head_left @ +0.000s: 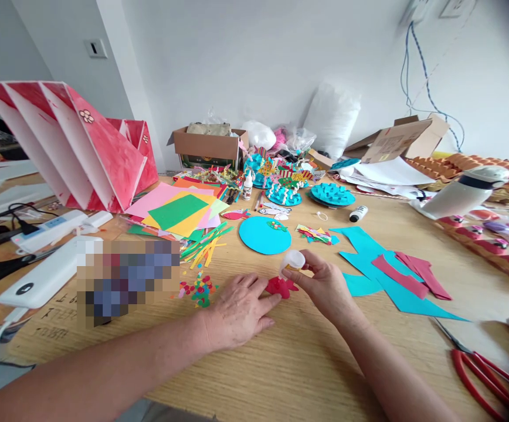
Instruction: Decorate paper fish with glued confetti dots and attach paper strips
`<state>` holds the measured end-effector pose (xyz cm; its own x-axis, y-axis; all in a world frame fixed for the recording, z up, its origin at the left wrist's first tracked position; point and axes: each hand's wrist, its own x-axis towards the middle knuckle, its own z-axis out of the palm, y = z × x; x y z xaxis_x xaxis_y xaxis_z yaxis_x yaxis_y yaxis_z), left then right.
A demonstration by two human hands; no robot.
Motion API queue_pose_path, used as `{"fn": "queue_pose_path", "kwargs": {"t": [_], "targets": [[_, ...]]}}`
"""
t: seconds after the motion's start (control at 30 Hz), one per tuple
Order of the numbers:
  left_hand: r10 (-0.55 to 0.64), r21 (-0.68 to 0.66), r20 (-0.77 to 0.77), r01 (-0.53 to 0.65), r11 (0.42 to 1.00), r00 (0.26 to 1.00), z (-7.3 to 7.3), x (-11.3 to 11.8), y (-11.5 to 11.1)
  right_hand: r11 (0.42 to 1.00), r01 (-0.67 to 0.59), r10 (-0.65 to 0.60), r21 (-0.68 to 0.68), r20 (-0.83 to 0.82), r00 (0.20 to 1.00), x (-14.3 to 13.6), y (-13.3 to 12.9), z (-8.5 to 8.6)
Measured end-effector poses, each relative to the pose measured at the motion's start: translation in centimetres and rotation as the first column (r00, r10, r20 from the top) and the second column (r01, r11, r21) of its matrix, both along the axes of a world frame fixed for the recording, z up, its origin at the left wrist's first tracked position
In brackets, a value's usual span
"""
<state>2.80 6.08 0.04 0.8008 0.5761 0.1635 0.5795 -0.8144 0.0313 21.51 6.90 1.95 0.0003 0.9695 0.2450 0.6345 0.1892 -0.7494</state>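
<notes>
My right hand point(320, 280) grips a small white glue bottle point(293, 259), tipped over a red paper fish point(283, 287) on the table. My left hand point(242, 305) lies flat with its fingers spread, its fingertips at the left edge of the fish. Left of that hand is a scatter of small coloured paper dots point(199, 287). Behind both hands lies a blue paper circle point(264, 235) with a small green piece dotted with colours on its upper right edge. Whether the bottle's tip touches the fish is hidden.
Blue paper offcuts point(373, 269) and red strips point(401, 275) lie right, near red-handled scissors point(478, 363). Coloured sheets point(177, 211) are stacked at left, beside a red-and-white rack point(74, 146). A tumbler point(468, 190) lies at right. A white power bank point(47, 275) sits left.
</notes>
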Motion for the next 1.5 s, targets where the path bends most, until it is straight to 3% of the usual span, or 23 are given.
{"fn": "queue_pose_path", "kwargs": {"t": [0.43, 0.97, 1.5], "targets": [[-0.001, -0.007, 0.004, 0.001, 1.000, 1.000, -0.1, 0.1, 0.0, 0.999, -0.020, 0.018, -0.026, -0.060, 0.998, 0.3, 0.2, -0.4], [0.001, -0.017, 0.000, -0.001, 1.000, 1.000, 0.0, 0.1, 0.0, 0.995, -0.068, 0.068, -0.076, 0.006, 0.998, 0.3, -0.9, 0.9], [-0.017, -0.023, 0.019, 0.018, 1.000, 1.000, 0.2, 0.0, -0.1, 0.995, -0.082, 0.076, -0.062, -0.094, 0.993, 0.5, -1.2, 0.6]]}}
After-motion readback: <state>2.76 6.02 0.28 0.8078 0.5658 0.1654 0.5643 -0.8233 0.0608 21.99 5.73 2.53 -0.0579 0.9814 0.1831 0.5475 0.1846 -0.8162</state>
